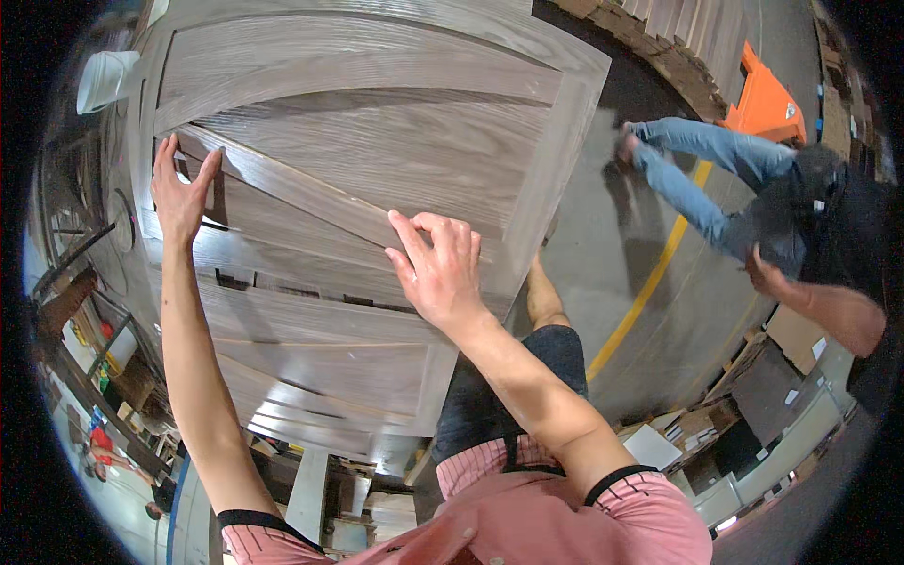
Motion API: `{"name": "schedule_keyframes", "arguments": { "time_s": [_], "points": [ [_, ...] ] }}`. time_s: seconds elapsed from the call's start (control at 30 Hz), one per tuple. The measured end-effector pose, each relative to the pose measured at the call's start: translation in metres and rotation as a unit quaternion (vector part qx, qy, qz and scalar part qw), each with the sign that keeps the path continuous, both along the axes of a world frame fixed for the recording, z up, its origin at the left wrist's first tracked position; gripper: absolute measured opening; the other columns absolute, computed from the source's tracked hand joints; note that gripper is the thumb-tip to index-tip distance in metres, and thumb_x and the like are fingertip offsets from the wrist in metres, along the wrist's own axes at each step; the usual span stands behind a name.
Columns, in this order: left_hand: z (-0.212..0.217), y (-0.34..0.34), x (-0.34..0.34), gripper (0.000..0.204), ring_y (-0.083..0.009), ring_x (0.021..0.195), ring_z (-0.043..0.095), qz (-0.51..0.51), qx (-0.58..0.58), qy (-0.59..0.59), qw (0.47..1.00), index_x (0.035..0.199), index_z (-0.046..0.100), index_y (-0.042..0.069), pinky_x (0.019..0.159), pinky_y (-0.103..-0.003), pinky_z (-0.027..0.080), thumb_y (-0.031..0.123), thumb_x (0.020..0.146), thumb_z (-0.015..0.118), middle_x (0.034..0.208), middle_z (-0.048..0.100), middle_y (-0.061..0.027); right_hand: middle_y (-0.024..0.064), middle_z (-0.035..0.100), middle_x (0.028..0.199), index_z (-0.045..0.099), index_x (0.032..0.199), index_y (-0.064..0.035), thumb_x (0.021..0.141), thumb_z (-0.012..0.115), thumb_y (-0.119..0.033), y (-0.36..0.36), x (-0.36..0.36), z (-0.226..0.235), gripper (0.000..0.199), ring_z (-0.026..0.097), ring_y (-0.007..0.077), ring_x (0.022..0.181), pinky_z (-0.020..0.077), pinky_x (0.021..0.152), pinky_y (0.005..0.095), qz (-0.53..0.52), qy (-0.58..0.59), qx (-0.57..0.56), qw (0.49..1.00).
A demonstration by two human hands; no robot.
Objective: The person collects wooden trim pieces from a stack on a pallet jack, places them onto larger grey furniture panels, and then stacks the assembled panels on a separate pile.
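Note:
A large grey-brown wood-grain panel point(565, 122), framed like a door, lies in front of me with boards set inside its frame. Across it runs a narrow wooden slat point(282, 176), slanting from upper left down toward the middle. At its upper left end is my left hand point(184, 198), thumb and fingers spread apart around that end. My right hand point(441, 271) pinches the slat's lower right end between thumb and bent fingers. Dark gaps show below the slat. Nearer to me, a second similar panel section point(386, 377) shows.
At right, another person in blue jeans point(692, 193) and a dark top walks beside a yellow floor line point(650, 282). An orange metal piece point(765, 104) stands near stacked boards point(683, 24). A white bucket point(105, 80) is at upper left. Wood pieces point(386, 513) lie below the panel.

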State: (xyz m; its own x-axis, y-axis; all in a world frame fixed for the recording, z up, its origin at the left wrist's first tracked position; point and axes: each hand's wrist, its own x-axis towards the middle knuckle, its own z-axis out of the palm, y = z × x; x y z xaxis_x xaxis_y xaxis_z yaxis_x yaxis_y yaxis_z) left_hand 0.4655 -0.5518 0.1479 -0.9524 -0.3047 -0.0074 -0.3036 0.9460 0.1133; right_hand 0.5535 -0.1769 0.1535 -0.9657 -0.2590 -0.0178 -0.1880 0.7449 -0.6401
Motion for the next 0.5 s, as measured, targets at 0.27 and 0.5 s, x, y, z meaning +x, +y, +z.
{"name": "schedule_keyframes", "arguments": {
  "time_s": [0.27, 0.5],
  "points": [
    [0.006, -0.017, 0.003, 0.094, -0.0364, 0.136, 0.035, 0.031, 0.057, -0.046, 0.997, 0.143, 0.038, 0.002, 0.113, -0.045, 0.026, 0.051, 0.073, 0.076, 0.15, 0.034, -0.0194, 0.0033, 0.055, 0.107, 0.061, 0.125, -0.0138, 0.08, 0.071, -0.018, -0.01, 0.0, 0.002, 0.046, 0.051, 0.0248, 0.101, 0.0388, 0.086, 0.0408, 0.044, 0.031, -0.004, 0.999],
    [0.046, 0.005, -0.011, 0.107, -0.0379, 0.142, 0.022, 0.1, 0.075, -0.163, 0.979, 0.151, 0.025, 0.018, 0.113, -0.053, 0.025, 0.067, 0.068, 0.07, 0.159, 0.014, -0.0125, 0.0086, 0.053, 0.109, 0.061, 0.126, -0.0095, 0.084, 0.068, -0.023, -0.013, 0.011, 0.003, 0.045, 0.048, 0.0285, 0.102, 0.0364, 0.088, 0.0437, 0.049, 0.073, 0.063, 0.994]
  ]
}}
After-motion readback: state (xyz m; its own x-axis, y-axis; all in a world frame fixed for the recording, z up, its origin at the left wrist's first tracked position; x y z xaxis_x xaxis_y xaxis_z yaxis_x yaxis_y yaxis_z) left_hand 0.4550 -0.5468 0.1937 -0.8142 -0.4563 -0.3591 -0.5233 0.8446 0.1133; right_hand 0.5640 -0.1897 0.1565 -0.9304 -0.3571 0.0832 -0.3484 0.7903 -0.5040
